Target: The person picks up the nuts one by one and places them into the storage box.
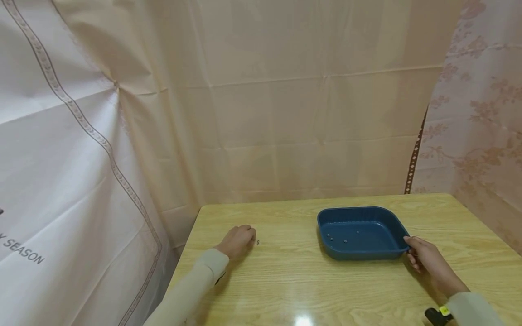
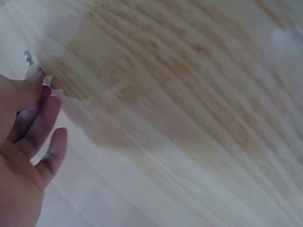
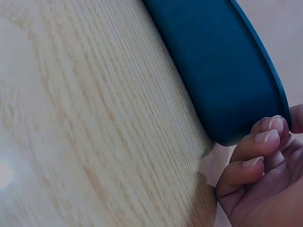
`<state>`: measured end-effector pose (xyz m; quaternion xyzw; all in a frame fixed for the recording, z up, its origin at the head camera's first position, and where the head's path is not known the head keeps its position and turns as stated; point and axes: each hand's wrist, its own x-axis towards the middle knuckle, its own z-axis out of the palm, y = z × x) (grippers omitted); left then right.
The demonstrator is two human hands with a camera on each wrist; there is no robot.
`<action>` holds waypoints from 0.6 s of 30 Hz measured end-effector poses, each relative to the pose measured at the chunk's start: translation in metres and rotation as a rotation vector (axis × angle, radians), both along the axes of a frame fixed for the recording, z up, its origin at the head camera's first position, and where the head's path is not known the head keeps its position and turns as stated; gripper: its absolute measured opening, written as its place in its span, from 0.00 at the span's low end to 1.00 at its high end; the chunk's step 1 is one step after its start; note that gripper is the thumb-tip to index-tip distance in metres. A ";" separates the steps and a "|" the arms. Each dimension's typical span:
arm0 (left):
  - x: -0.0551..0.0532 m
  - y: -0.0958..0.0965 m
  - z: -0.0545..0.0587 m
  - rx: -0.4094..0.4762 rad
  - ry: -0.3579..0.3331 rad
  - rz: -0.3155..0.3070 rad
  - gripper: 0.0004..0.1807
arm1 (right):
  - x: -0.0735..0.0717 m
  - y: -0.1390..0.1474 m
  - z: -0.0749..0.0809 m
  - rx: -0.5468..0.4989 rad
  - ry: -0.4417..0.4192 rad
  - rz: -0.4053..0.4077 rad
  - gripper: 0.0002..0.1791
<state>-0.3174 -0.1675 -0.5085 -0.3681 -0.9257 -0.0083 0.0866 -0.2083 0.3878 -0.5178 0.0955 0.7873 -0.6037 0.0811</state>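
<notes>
My left hand (image 1: 238,242) is low over the left part of the table, fingers loosely bent. In the left wrist view its thumb (image 2: 28,87) lies against the index finger, and two small metal nuts (image 2: 28,57) sit just beyond the fingertips; nothing shows held. The head view has these nuts (image 1: 258,242) lying on the wood. On the right, my right hand (image 1: 428,258) grips the near right corner of a dark blue plastic tray (image 1: 363,256), thumb over the rim and fingers curled below it outside. Several small ring-like nuts (image 1: 345,241) lie on the tray's floor, toward its left.
The light wood-grain table (image 1: 285,280) reaches back to a beige cloth (image 1: 306,113). White patterned cloth (image 1: 81,181) hangs at the left, flowered cloth (image 1: 485,136) at the right. A black device (image 1: 438,316) is at the right sleeve.
</notes>
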 end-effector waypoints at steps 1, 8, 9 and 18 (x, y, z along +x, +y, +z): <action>0.000 0.000 0.001 -0.004 -0.016 0.008 0.03 | 0.000 0.000 0.000 0.000 0.000 -0.001 0.25; -0.003 -0.002 0.005 -0.014 -0.188 0.009 0.02 | 0.001 -0.001 0.001 0.000 -0.004 -0.007 0.25; -0.003 -0.003 0.005 -0.013 -0.207 0.005 0.02 | 0.001 -0.001 0.001 -0.001 -0.005 -0.006 0.25; -0.004 -0.003 0.004 -0.026 -0.247 0.007 0.06 | 0.002 -0.002 0.002 -0.001 0.001 0.002 0.25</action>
